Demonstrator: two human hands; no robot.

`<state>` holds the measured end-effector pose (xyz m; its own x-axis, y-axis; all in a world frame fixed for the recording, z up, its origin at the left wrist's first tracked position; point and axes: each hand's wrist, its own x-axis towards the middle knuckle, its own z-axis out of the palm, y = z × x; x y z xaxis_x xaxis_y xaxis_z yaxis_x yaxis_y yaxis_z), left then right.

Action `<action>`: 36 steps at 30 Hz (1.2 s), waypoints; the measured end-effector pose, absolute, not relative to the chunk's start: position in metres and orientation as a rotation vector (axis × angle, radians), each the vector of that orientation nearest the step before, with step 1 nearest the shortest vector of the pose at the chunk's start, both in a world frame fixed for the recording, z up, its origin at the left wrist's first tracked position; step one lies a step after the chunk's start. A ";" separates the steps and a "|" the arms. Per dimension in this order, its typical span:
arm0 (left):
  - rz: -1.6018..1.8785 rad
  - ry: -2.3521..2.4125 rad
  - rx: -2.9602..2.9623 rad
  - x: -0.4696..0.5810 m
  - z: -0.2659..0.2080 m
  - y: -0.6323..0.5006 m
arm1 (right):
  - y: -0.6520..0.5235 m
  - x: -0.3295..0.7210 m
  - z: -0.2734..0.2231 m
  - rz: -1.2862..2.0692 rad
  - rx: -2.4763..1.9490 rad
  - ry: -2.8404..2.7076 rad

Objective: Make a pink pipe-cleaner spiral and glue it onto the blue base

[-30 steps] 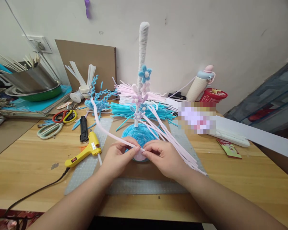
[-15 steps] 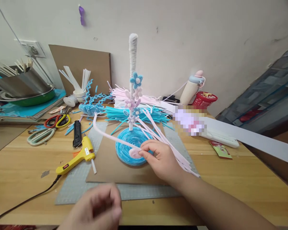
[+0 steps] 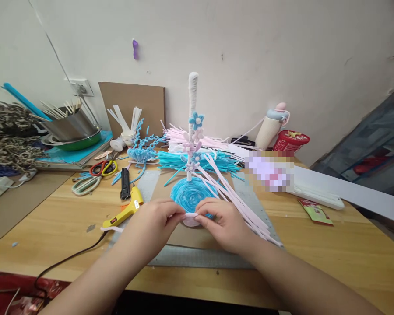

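Between my hands is a pale pink pipe cleaner [image 3: 191, 220] wound into a small flat coil. My left hand [image 3: 159, 217] pinches the strand at the coil's left side, and its free end comes out on the far side of my left wrist. My right hand [image 3: 218, 218] grips the coil's right edge between thumb and fingers. Just behind them lies a round blue coiled base [image 3: 187, 194]. A white wrapped post [image 3: 192, 94] stands upright at its back edge, with blue flowers [image 3: 196, 120] and pink flowers up its lower half.
A yellow glue gun [image 3: 126, 210], a black cutter [image 3: 125, 183] and scissors [image 3: 87, 185] lie to the left. Blue pipe cleaners [image 3: 170, 160] are heaped behind the base. Loose pink pipe cleaners [image 3: 239, 201] lie to the right, near a snack packet [image 3: 316, 212].
My left hand has come up from the front edge and taken hold of the pink strand beside the coil. The long tail has swung from the back to the left. The view has shifted.
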<state>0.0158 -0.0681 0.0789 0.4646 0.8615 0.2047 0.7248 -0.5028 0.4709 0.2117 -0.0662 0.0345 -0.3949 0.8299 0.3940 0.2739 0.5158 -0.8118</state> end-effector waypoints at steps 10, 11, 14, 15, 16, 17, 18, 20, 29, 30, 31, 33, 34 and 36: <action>0.823 1.331 1.598 0.027 0.075 -0.063 | -0.056 0.214 0.033 1.243 -0.942 -1.326; 0.848 1.300 1.519 0.031 0.074 -0.063 | -0.055 0.214 0.032 1.276 -0.925 -1.278; 0.955 1.220 1.400 0.039 0.071 -0.062 | -0.054 0.214 0.029 1.302 -0.883 -1.229; 0.999 1.215 1.409 0.040 0.070 -0.061 | -0.053 0.215 0.030 1.265 -0.892 -1.250; 1.034 1.221 1.445 0.039 0.069 -0.059 | -0.053 0.215 0.030 1.210 -0.908 -1.287; 1.059 1.242 1.506 0.038 0.069 -0.058 | -0.053 0.216 0.032 1.148 -0.925 -1.332; 1.070 1.272 1.586 0.036 0.069 -0.056 | -0.053 0.216 0.033 1.095 -0.938 -1.375; 1.043 1.338 1.750 0.030 0.071 -0.054 | -0.054 0.217 0.037 1.044 -0.941 -1.440; 0.828 1.319 1.859 0.018 0.080 -0.060 | -0.057 0.215 0.038 1.179 -0.898 -1.343; 0.839 1.297 1.817 0.018 0.079 -0.060 | -0.058 0.214 0.038 1.172 -0.910 -1.332; 0.854 1.278 1.774 0.019 0.078 -0.061 | -0.058 0.214 0.037 1.165 -0.922 -1.323; 0.881 1.255 1.697 0.021 0.078 -0.061 | -0.058 0.213 0.036 1.156 -0.935 -1.311; 0.882 1.249 1.663 0.022 0.078 -0.061 | -0.058 0.213 0.036 1.149 -0.937 -1.305; 0.869 1.236 1.598 0.026 0.078 -0.061 | -0.059 0.213 0.035 1.127 -0.936 -1.294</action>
